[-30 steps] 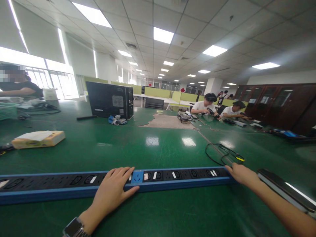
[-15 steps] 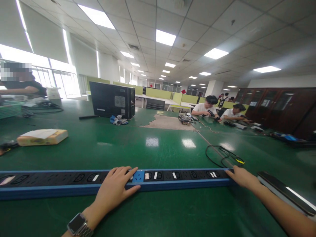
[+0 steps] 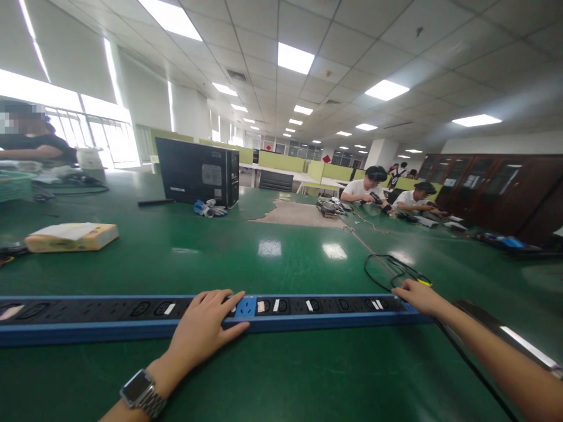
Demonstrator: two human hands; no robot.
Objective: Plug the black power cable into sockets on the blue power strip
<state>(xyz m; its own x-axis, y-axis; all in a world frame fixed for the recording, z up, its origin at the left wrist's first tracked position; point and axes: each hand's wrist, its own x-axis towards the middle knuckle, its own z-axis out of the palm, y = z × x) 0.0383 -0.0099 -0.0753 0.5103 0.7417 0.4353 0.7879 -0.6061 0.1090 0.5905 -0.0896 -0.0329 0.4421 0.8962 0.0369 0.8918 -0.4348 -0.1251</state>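
Observation:
A long blue and black power strip (image 3: 303, 321) lies crosswise on the green table before me, with small white labels among its sockets. My left hand (image 3: 204, 322) is laid across its middle, beside a blue socket, with the fingers over the top and the thumb at the near side. At the strip's right end, my right hand (image 3: 417, 298) has its fingers curled over the far corner. A black cord (image 3: 475, 366) runs from under that hand towards the lower right. Whether the right fingers also hold cord is hidden.
Beyond the right hand lies a loop of black cable (image 3: 373, 271) with a yellow tag. Farther off stand a black computer case (image 3: 193, 173) and gloves (image 3: 210, 208). A tissue pack (image 3: 73, 239) lies left. Co-workers sit at the far right and left.
My right hand has shifted slightly left over the strip's end. The black cord now shows beneath my right forearm. The left hand stays on the strip. The view has tipped slightly downward.

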